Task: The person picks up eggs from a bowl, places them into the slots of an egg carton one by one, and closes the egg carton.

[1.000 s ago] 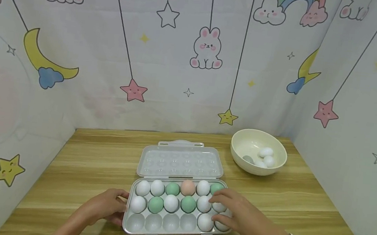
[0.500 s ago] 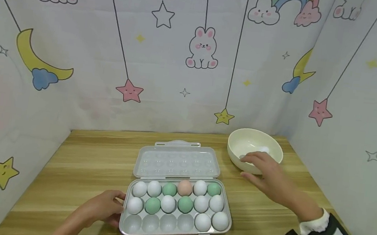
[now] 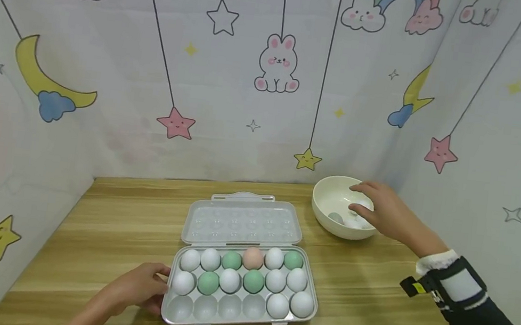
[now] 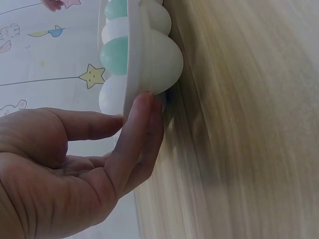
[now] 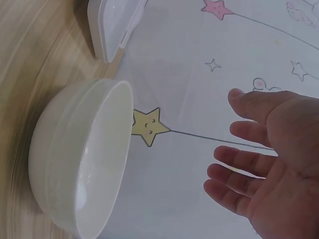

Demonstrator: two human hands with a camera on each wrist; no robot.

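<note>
My left hand (image 3: 137,288) pinches the left end of a plastic egg carton (image 3: 180,309), thumb at the rim and fingers beneath, as the left wrist view shows. White, green and one peach egg (image 3: 252,258) fill its back two rows; the front row has two white eggs (image 3: 278,306) at the right and bare cups at the left. My right hand (image 3: 385,211) hovers over a cream bowl (image 3: 344,232), fingers spread and holding nothing. In the right wrist view it stands apart from the bowl's rim (image 5: 130,94). A greyish egg (image 3: 336,218) and white eggs (image 3: 355,224) lie inside, partly hidden.
The carton's lid (image 3: 241,222) lies folded back behind it. The wood-grain table (image 3: 139,207) is walled at the back and sides by a printed cloth (image 3: 231,84). The bowl stands near the table's back right corner.
My right hand has moved from the front right eggs of the carton, back and rightward to above the bowl. The left hand keeps its hold on the carton. The view has shifted slightly.
</note>
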